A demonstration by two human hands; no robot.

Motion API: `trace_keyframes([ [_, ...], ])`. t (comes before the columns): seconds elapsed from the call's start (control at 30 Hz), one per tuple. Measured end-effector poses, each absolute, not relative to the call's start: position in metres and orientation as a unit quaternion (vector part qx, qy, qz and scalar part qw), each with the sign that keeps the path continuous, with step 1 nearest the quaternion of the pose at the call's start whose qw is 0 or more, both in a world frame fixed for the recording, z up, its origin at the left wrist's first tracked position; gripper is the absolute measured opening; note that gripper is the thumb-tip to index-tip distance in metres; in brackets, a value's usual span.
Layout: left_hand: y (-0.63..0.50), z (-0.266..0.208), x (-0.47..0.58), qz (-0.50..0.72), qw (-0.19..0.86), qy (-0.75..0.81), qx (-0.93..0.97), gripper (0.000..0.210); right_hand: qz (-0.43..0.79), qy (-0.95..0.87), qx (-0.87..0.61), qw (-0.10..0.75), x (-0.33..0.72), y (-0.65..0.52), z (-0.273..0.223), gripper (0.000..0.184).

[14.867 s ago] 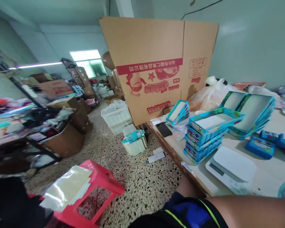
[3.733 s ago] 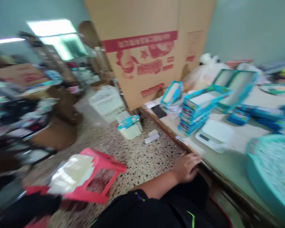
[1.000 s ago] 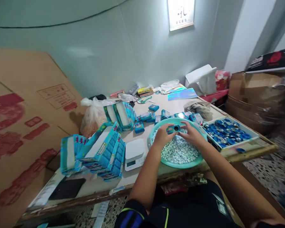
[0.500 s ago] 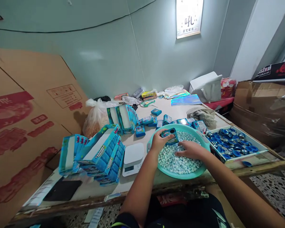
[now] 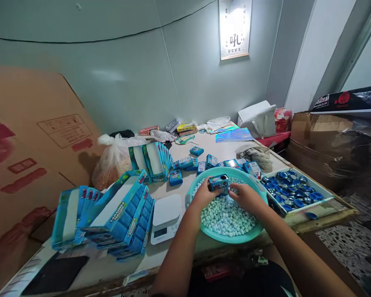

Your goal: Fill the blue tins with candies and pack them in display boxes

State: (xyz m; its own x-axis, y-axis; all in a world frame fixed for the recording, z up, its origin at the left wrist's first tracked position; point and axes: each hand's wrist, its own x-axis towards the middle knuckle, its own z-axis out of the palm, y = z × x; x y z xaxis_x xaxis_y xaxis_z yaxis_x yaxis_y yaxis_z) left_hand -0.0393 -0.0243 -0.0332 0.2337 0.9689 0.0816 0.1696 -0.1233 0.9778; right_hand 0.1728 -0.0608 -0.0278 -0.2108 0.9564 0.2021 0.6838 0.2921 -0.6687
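Observation:
A teal plastic basin [image 5: 193,193] full of small pale blue-white candies [image 5: 224,216] sits at the table's near edge. My left hand [image 5: 203,194] holds a small blue candy tin [image 5: 218,183] over the basin. My right hand [image 5: 246,197] is at the tin's right end with its fingers over the candies; I cannot tell whether it grips the tin. A white digital scale [image 5: 166,218] lies just left of the basin.
Stacks of blue display boxes [image 5: 117,216] lie at the left, more [image 5: 154,161] behind. A white tray [image 5: 315,204] of blue tin lids sits to the right. Small blue tins [image 5: 210,161] line up behind the basin. Large cardboard sheets [image 5: 34,136] lean at left; a black phone [image 5: 54,274] lies near.
My view swung from the floor and red stool round to the table. In the last half second my right hand rose from the candies to the tin's right end.

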Motion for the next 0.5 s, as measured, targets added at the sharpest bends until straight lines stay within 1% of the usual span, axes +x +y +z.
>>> trace_keyframes([
  [0.07,-0.025,-0.031,-0.038,0.409,0.477,0.456,0.63,0.064,0.24,-0.715,-0.528,0.39,0.174,-0.059,-0.026,0.026],
  [0.13,-0.025,-0.031,-0.037,0.407,0.474,0.455,0.635,0.063,0.244,-0.687,-0.511,0.455,0.174,-0.056,-0.019,0.027],
  [0.33,-0.021,-0.034,-0.034,0.404,0.465,0.461,0.639,0.064,0.24,-0.584,-0.482,0.607,0.161,-0.027,0.022,0.026],
  [0.5,-0.02,-0.032,-0.033,0.391,0.457,0.456,0.656,0.066,0.32,-0.466,-0.439,0.698,0.139,0.005,0.034,0.027],
])
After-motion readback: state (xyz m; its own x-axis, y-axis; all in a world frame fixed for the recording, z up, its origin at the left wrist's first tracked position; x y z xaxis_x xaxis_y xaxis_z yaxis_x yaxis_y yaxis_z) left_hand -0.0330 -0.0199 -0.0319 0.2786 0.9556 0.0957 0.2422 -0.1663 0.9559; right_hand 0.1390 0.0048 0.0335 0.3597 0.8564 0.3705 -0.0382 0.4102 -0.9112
